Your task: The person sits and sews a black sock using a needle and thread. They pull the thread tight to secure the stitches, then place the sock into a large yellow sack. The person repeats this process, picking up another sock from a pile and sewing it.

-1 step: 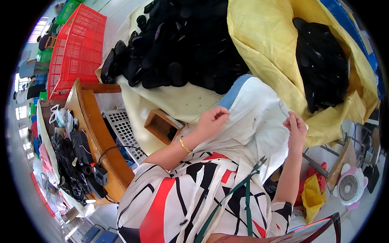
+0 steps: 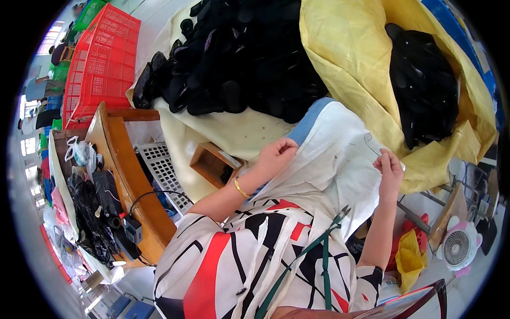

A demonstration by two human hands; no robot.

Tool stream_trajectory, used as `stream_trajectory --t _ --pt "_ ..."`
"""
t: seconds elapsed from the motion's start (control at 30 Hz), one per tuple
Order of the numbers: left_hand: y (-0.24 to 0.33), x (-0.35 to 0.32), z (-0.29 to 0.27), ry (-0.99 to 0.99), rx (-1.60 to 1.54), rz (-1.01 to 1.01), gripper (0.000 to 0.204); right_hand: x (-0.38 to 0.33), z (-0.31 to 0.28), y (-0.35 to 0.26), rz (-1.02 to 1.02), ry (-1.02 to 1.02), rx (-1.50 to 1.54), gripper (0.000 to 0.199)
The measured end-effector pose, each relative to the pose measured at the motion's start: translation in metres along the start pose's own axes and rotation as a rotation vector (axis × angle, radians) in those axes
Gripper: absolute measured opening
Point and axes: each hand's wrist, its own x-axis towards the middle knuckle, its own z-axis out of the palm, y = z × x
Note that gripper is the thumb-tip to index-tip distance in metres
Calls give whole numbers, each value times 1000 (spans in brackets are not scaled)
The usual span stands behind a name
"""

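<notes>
My left hand (image 2: 279, 152) is closed in a pinch above the left side of a white cloth with a blue edge (image 2: 340, 151) spread over my lap. What its fingers hold, if anything, is too small to see. On the right, my right hand (image 2: 389, 164) pinches the end of a thin dark thread (image 2: 367, 141), which curls up over the cloth. A pair of small pointed snips (image 2: 340, 214) lies against the cloth, beside a dark green cord (image 2: 297, 259) that runs down my patterned top.
A heap of black padded pieces (image 2: 249, 58) lies ahead on pale sheeting, with more black pieces (image 2: 422, 80) in a yellow sack (image 2: 345, 48). Left stand a red crate (image 2: 103, 69), a wooden table (image 2: 127, 175) and a small cardboard box (image 2: 212, 165). A fan (image 2: 458, 243) stands right.
My left hand has shifted very slightly left and my right hand slightly right. Both stay pinched.
</notes>
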Motion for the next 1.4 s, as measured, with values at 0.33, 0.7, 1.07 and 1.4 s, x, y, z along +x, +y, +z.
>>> stream_trajectory --t 0.33,0.7,1.07,1.4 --pt "-71 21 -65 139 -16 -299 12 -2 -30 46 -197 173 -421 22" --pt "-80 17 -59 121 -8 -438 11 1 -39 63 -221 288 -76 21" --pt "-1 161 -79 178 481 262 12 5 -24 57 -191 352 -58 14" --pt "253 479 -122 637 1074 965 53 33 -21 52 -105 440 -174 10"
